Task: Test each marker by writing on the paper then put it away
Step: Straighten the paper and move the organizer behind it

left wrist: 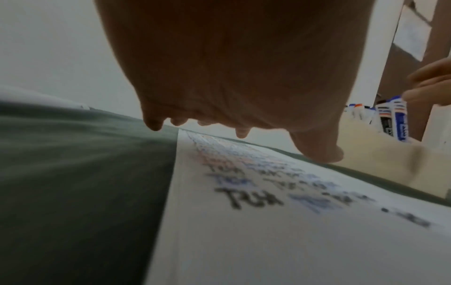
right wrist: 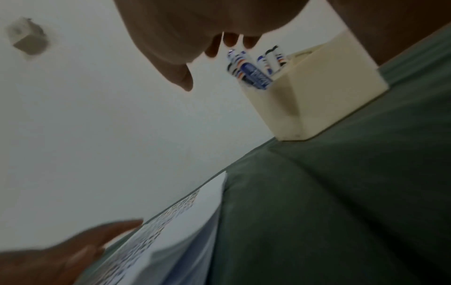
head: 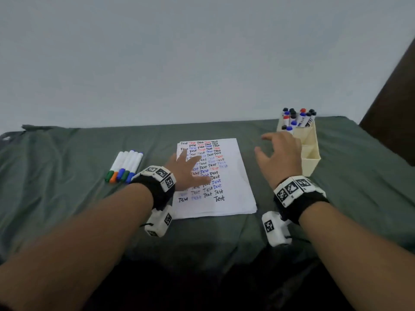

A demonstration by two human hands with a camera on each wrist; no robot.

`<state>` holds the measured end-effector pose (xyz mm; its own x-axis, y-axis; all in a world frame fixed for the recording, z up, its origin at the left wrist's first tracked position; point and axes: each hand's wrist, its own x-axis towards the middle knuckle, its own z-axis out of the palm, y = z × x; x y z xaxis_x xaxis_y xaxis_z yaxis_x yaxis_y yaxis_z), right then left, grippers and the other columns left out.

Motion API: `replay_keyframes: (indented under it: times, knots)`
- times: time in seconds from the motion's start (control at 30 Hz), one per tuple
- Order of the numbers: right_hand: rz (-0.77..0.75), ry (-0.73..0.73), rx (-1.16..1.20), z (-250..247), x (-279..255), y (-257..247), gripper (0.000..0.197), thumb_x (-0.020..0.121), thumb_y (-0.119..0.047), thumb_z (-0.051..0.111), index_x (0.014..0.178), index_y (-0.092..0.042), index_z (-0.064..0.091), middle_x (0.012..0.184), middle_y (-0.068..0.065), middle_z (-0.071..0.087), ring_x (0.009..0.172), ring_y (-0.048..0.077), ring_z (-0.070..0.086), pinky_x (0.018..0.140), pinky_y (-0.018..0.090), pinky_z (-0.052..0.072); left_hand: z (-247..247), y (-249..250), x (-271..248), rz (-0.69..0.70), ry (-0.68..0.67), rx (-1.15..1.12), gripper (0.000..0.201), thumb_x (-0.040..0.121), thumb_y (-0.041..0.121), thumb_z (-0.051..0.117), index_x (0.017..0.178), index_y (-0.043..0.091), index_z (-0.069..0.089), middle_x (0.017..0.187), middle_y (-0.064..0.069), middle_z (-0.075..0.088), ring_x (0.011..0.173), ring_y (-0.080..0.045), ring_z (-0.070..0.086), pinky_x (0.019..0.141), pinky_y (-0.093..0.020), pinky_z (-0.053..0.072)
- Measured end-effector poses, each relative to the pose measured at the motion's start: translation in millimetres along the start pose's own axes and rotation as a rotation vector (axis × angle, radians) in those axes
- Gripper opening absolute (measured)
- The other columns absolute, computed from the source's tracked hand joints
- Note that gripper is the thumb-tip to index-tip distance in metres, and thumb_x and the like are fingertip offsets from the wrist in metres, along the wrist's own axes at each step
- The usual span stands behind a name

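- The paper (head: 226, 176), a flat white sheet filled with the word "Test", is laid on a soft green cloth (head: 67, 158).
- It is pressed down by the left hand (head: 187, 168), fingers spread flat.
- The right hand (head: 279, 153) is held with fingers spread, nothing in it, just beside the cream box (head: 311, 153).
- Capped markers (head: 297, 118) are stood in the box's far part.
- Five white markers (head: 125, 166) are laid side by side, left of the paper.

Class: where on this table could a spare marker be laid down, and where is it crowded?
Free: green cloth left of the loose markers, and between paper and organizer. Crowded: the organizer's far compartment, packed with markers.
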<state>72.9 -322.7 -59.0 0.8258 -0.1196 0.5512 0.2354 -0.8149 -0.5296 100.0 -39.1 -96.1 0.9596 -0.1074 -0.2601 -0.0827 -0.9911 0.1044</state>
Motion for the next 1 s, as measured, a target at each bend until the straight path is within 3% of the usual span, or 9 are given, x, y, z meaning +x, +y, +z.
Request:
replay_keyframes:
  times: [0.17,0.27,0.4,0.47,0.53,0.6,0.7,0.83,1.0]
  knots:
    - [0.389,0.276,-0.008,-19,-9,20,0.071,0.072,-0.036,0.083,0.134,-0.019,0.052,0.141,0.008,0.046,0.13,0.033,0.042,0.104,0.048,0.036,25,2,6,-0.09,-0.127,-0.003,0.136,0.031,0.113,0.017,0.15,0.053,-0.011,0.16,0.008,-0.032,0.149,-0.041,-0.019,0.119,-0.062,0.001]
    - [0.57,0.235,0.084,-19,-9,35,0.102,0.065,-0.04,0.089,0.149,-0.018,0.036,0.152,0.01,0.034,0.138,0.032,0.037,0.111,0.047,0.034,31,1,8,-0.097,-0.131,0.016,0.132,0.032,0.113,0.016,0.147,0.056,-0.016,0.162,0.008,-0.028,0.148,-0.041,-0.022,0.118,-0.062,-0.001]
    - [0.641,0.156,0.142,-12,-4,52,0.12,0.066,-0.041,0.09,0.16,-0.019,0.018,0.159,0.012,0.024,0.142,0.031,0.035,0.112,0.043,0.036,32,1,8,-0.088,-0.133,0.01,0.123,0.033,0.113,0.014,0.14,0.063,-0.021,0.162,0.007,-0.028,0.147,-0.042,-0.023,0.117,-0.063,-0.003]
    - [0.697,0.135,0.197,-7,0,57,0.121,0.069,-0.039,0.09,0.161,-0.015,0.015,0.16,0.013,0.028,0.143,0.029,0.037,0.113,0.042,0.036,33,3,7,-0.088,-0.125,0.019,0.123,0.033,0.113,0.013,0.14,0.064,-0.02,0.162,0.007,-0.027,0.148,-0.041,-0.022,0.117,-0.063,-0.002]
    - [0.741,0.134,0.193,-3,5,61,0.113,0.068,-0.04,0.089,0.157,-0.01,0.026,0.154,0.014,0.039,0.141,0.032,0.042,0.114,0.046,0.04,31,4,5,-0.09,-0.127,0.025,0.122,0.033,0.113,0.012,0.14,0.064,-0.02,0.162,0.006,-0.026,0.148,-0.041,-0.021,0.118,-0.062,-0.002]
    - [0.738,0.164,0.168,-1,7,62,0.093,0.066,-0.039,0.088,0.141,-0.008,0.044,0.139,0.012,0.05,0.126,0.033,0.054,0.104,0.048,0.049,28,5,2,-0.09,-0.142,0.025,0.123,0.033,0.113,0.012,0.141,0.063,-0.02,0.163,0.005,-0.026,0.148,-0.041,-0.02,0.118,-0.062,-0.002]
    - [0.691,0.167,0.152,2,12,64,0.075,0.063,-0.04,0.087,0.125,-0.012,0.054,0.124,0.008,0.057,0.113,0.029,0.059,0.094,0.044,0.054,24,8,-1,-0.087,-0.154,0.023,0.125,0.032,0.112,0.011,0.143,0.062,-0.019,0.163,0.004,-0.027,0.148,-0.042,-0.02,0.118,-0.062,-0.002]
    - [0.61,0.085,0.153,10,23,59,0.072,0.062,-0.043,0.088,0.121,-0.013,0.059,0.12,0.006,0.06,0.107,0.024,0.061,0.084,0.031,0.05,21,12,-6,-0.098,-0.151,0.016,0.128,0.032,0.112,0.012,0.146,0.059,-0.016,0.163,0.001,-0.027,0.148,-0.041,-0.02,0.118,-0.061,-0.002]
    - [0.55,0.036,0.207,30,45,37,0.073,0.061,-0.044,0.089,0.121,-0.014,0.06,0.12,0.005,0.061,0.105,0.023,0.063,0.091,0.039,0.056,18,14,-9,-0.103,-0.166,0.01,0.13,0.031,0.111,0.011,0.146,0.057,-0.018,0.162,-0.003,-0.03,0.148,-0.04,-0.022,0.119,-0.058,-0.005]
